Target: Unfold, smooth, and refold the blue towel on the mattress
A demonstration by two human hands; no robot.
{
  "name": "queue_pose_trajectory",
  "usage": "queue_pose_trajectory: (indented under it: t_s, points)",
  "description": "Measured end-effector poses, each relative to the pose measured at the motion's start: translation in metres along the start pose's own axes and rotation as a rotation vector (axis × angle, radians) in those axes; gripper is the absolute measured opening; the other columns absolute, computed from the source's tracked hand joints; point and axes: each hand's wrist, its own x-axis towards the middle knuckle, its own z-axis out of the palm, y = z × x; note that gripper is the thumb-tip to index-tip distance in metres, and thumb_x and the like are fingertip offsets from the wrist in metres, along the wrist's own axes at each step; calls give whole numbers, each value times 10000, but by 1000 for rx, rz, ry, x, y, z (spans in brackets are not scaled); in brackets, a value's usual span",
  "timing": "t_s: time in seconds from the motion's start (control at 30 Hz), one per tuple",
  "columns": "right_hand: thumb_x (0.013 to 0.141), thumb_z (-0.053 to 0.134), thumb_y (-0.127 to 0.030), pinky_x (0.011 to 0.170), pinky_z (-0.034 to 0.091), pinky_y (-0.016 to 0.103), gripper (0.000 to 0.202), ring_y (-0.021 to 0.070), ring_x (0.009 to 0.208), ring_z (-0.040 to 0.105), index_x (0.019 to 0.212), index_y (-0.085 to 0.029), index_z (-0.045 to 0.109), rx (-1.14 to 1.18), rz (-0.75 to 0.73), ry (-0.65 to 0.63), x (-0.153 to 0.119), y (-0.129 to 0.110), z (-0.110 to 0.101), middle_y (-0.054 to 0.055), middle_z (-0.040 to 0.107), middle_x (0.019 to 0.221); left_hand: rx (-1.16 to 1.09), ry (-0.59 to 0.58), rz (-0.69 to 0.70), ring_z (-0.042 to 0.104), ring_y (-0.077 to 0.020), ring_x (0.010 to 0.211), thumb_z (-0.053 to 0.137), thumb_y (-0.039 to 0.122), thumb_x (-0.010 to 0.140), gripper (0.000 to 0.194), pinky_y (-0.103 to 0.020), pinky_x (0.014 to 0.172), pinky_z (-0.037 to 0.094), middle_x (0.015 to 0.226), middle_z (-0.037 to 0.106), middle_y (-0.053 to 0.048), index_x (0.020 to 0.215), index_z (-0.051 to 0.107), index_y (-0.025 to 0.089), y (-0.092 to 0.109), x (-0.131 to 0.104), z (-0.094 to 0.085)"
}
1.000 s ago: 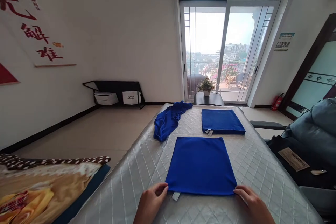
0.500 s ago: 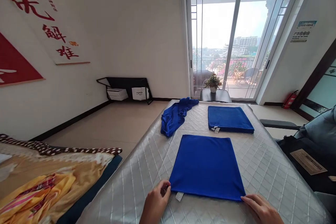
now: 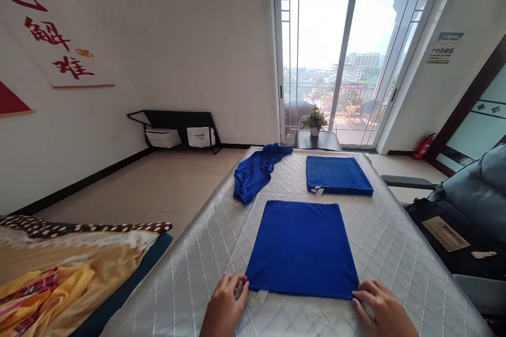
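Observation:
A blue cloth [image 3: 302, 250], squarish and mostly smooth, lies flat on the quilted silver cover before me. A white tag [image 3: 262, 296] pokes out from its near edge, close to the left corner. My left hand [image 3: 226, 300] has thumb and fingers closed on the near left corner. At the near right corner, my right hand [image 3: 381, 303] pinches the fabric, its thumb below the edge. Beyond lies a neat stack of blue cloths [image 3: 339, 175] with white tags on its near side. Left of that stack is a crumpled blue cloth [image 3: 256, 171].
The silver cover [image 3: 190, 279] spreads over the table under the cloths. A patterned fabric [image 3: 118, 253] covers a surface at the left. On the right are an armchair [image 3: 474, 184] and a black bag [image 3: 438, 242]. A potted plant [image 3: 315, 122] stands by the glass door.
The view has turned slightly right, so everything sits further left. Both hands stay at the same cloth corners; the right hand's fingers are more bent, with its thumb spread lower.

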Motion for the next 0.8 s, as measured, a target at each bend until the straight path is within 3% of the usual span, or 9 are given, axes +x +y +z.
queue_pose_trajectory:
  t_s: [0.1,0.2,0.3,0.4,0.5,0.6,0.8]
  points:
    - [1015,355,-438,918,538,375,419,226,1011,660,1018,-282,744,-30,28,106,15,-10,3,69,715,1087,19,38,144,687,-233,890,460,364,926,251,-355,834,540,936,680,-54,904,685,255,23,7,2]
    - [1031,293,-453,1039,482,405,484,243,1197,600,1291,-242,642,-64,56,181,39,-17,13,93,649,1312,21,-68,370,666,-218,936,432,313,968,250,-356,863,539,991,674,-57,971,675,250,74,21,14]
    - [1028,267,-486,1154,371,433,585,255,1402,419,1473,-162,465,-140,33,120,61,-14,28,110,485,1506,50,-184,612,649,-215,1011,428,249,975,253,-361,921,527,1083,682,-66,1060,666,240,132,33,41]
    - [1024,240,-425,1200,286,445,608,246,1484,259,1532,-106,335,-221,44,50,73,-4,49,115,325,1596,94,-220,790,623,-231,1122,423,283,993,296,-380,991,500,1191,678,-101,1165,648,199,171,37,82]
    - [984,226,-257,1214,242,451,583,230,1503,189,1543,-106,295,-305,71,52,72,4,70,109,261,1617,133,-175,883,496,-239,1336,376,371,1020,446,-406,1128,385,1413,582,-122,1382,531,161,181,33,121]
    - [942,251,-186,1221,206,462,600,232,1507,169,1534,-121,322,-371,79,55,68,6,80,103,254,1617,163,-153,901,338,-203,1459,317,408,1038,550,-381,1191,292,1569,420,-89,1530,339,165,173,28,143]
    - [997,264,-343,1220,155,505,572,252,1511,146,1532,-158,349,-333,111,8,70,-3,71,88,208,1625,220,-211,811,246,-248,1501,289,529,1019,655,-443,1199,292,1610,325,-100,1562,271,161,154,29,142]
